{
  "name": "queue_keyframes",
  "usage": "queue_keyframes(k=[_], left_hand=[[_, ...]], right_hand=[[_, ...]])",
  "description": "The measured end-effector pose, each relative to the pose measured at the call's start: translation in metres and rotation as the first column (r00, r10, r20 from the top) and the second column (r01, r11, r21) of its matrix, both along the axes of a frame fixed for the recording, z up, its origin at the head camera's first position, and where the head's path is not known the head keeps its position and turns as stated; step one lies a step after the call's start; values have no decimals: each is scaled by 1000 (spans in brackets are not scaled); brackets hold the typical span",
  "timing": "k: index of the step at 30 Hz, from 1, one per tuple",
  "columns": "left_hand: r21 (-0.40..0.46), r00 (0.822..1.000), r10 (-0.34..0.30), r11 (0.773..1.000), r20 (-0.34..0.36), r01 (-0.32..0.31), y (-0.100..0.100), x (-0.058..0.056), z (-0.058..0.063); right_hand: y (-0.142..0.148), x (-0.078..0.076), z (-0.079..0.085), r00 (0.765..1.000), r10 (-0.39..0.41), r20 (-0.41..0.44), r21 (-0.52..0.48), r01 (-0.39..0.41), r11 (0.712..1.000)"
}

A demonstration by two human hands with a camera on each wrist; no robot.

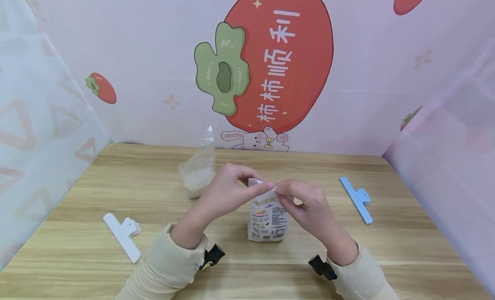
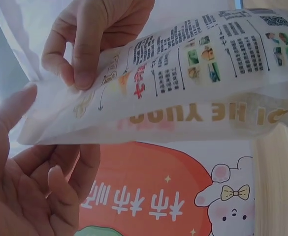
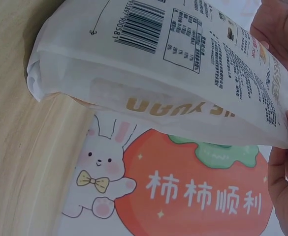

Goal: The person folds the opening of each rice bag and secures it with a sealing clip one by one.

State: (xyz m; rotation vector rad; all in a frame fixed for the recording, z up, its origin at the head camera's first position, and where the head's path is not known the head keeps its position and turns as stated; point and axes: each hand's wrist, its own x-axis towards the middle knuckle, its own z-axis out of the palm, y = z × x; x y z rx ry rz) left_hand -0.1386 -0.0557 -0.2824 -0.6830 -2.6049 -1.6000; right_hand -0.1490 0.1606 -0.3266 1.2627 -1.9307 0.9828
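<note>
A white printed food bag (image 1: 269,218) stands upright on the table between my hands, with text, a barcode and small pictures on the side toward me. My left hand (image 1: 228,192) holds the bag's top edge, thumb on the near side and fingers behind, as the left wrist view shows. On the right side of that edge, my right hand (image 1: 309,203) pinches the top between thumb and fingers. Gold letters run along the bag's narrow side (image 2: 208,118) in the left wrist view. In the right wrist view the bag's lower end (image 3: 50,64) is close by.
Behind my left hand a clear plastic bag (image 1: 198,175) with white grains stands on the wooden table (image 1: 309,274). A white bag clip (image 1: 123,237) lies at the left, a blue bag clip (image 1: 357,200) at the right. A printed cloth backdrop (image 1: 154,55) rises behind the table.
</note>
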Motion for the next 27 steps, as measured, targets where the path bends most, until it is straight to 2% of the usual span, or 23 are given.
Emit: queue_keyframes(k=[6, 10, 14, 19, 24, 27], left_hand=[[-2, 999, 49, 999, -12, -49, 4, 1, 1], [-7, 998, 51, 999, -27, -52, 3, 1, 2], [-13, 998, 40, 999, -39, -41, 2, 1, 1], [-26, 999, 24, 999, -29, -25, 1, 1, 0], [-39, 998, 9, 999, -60, -11, 0, 1, 0], [-47, 998, 10, 999, -68, -13, -1, 2, 1]], right_hand=[[0, 0, 3, 1000, -1, 17, 17, 0, 1000], [2, 1, 4, 994, -41, 101, 45, 37, 998], [5, 3, 4, 977, -70, 203, 82, 54, 995], [11, 2, 2, 968, -47, 245, 104, 22, 994], [13, 0, 4, 975, 14, 224, 108, -39, 993], [14, 1, 5, 969, 63, 240, 80, -85, 993]])
